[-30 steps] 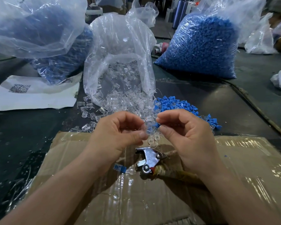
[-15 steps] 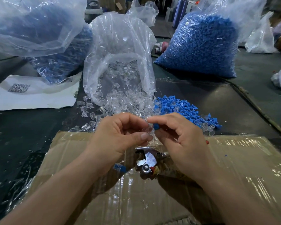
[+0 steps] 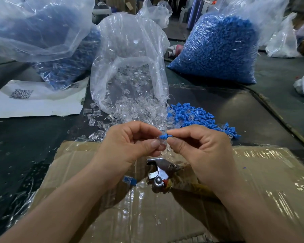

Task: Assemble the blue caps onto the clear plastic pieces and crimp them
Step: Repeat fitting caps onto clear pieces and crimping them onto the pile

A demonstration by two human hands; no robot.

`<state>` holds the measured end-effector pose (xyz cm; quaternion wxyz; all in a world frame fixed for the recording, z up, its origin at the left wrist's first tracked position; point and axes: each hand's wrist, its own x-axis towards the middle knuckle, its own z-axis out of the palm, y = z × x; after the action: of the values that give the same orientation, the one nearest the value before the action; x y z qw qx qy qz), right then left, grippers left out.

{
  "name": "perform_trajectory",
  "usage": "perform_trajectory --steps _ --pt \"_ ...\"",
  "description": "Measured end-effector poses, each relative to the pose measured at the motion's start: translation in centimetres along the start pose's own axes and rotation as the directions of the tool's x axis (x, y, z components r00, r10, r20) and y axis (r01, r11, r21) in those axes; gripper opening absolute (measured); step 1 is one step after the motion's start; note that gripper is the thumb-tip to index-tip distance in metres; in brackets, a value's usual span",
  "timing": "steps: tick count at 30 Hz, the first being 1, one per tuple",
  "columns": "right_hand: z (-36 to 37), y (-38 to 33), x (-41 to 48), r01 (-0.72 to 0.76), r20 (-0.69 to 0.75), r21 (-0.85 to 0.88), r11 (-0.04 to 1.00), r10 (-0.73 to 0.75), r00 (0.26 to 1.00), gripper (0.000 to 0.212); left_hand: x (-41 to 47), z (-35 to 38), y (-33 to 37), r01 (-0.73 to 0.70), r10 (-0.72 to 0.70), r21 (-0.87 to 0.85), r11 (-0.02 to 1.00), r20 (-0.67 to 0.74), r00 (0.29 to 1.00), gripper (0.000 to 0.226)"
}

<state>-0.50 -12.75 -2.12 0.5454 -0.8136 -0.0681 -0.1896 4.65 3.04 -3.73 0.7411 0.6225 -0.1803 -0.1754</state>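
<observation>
My right hand pinches a small ribbed blue cap between thumb and forefinger. My left hand pinches a clear plastic piece right beside it, the two nearly touching at the fingertips. Beyond the hands lies a loose heap of blue caps and a spill of clear pieces from an open clear bag. Metal crimping pliers lie on the cardboard below my hands. One finished blue-and-clear piece lies left of the pliers.
Taped cardboard covers the near table. A full bag of blue caps stands at the back right and a bag of assembled parts at the back left. A white sheet with a QR code lies left.
My hands came together, then the right hand turned the blue cap so its ribbed end points at the clear piece in my left hand. Both hands rose slightly.
</observation>
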Motion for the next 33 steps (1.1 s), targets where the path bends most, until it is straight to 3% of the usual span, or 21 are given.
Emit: perform_trajectory --steps 5,17,22,28,33 --pt "0.11 -0.12 -0.18 0.045 0.008 -0.125 0.991 -0.045 0.999 0.02 -0.02 0.03 -0.02 -0.004 0.005 0.035 0.999 -0.013 1.0 0.02" --pt "-0.14 -0.14 -0.02 0.071 0.071 -0.223 0.972 -0.056 0.996 0.007 -0.13 -0.01 0.18 0.032 -0.033 -0.012 0.999 -0.017 0.999 0.018" --pt "-0.35 -0.18 0.05 -0.059 0.102 -0.009 0.998 0.06 0.993 0.003 0.02 -0.17 0.17 0.057 -0.057 -0.106 0.993 0.008 0.998 0.018" --pt "-0.11 -0.13 0.01 -0.091 0.169 0.175 0.98 0.061 0.984 0.022 -0.06 -0.14 0.2 0.077 -0.074 -0.135 0.988 0.026 0.997 0.015" --pt "0.43 0.25 -0.21 0.011 0.071 0.034 0.999 -0.013 0.997 0.026 0.0 -0.21 0.47 0.101 -0.098 -0.16 0.982 0.03 0.995 0.011"
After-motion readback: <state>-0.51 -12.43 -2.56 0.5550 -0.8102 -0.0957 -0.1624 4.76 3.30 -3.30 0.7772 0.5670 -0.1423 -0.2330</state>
